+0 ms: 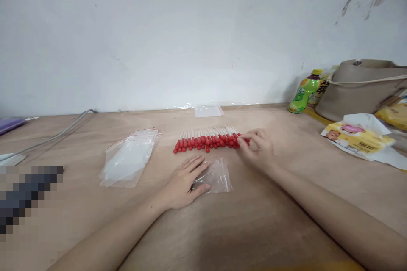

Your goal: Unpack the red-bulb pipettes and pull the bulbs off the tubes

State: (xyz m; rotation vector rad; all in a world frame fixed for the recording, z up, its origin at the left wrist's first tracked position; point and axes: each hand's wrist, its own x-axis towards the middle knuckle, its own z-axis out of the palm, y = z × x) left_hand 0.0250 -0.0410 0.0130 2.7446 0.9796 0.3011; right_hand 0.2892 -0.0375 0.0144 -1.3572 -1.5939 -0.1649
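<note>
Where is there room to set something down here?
The table is bare between the right hand and yellow packet, and nearer, between the forearms. It's crowded far right, around the green bottle and beige bag, and centrally, around the red-tipped sticks.

The small bag [220,175] is thin, clear, shiny plastic, and so is the pile of bags [129,159]. The red stick ends [207,140] look smooth. The table [254,228] looks like wood. The bottle [301,96] is shiny plastic.

The person's left hand [187,181], right hand [259,149] and forearms [127,235] are bare; a small dark spot [151,206] sits behind the left hand.
</note>
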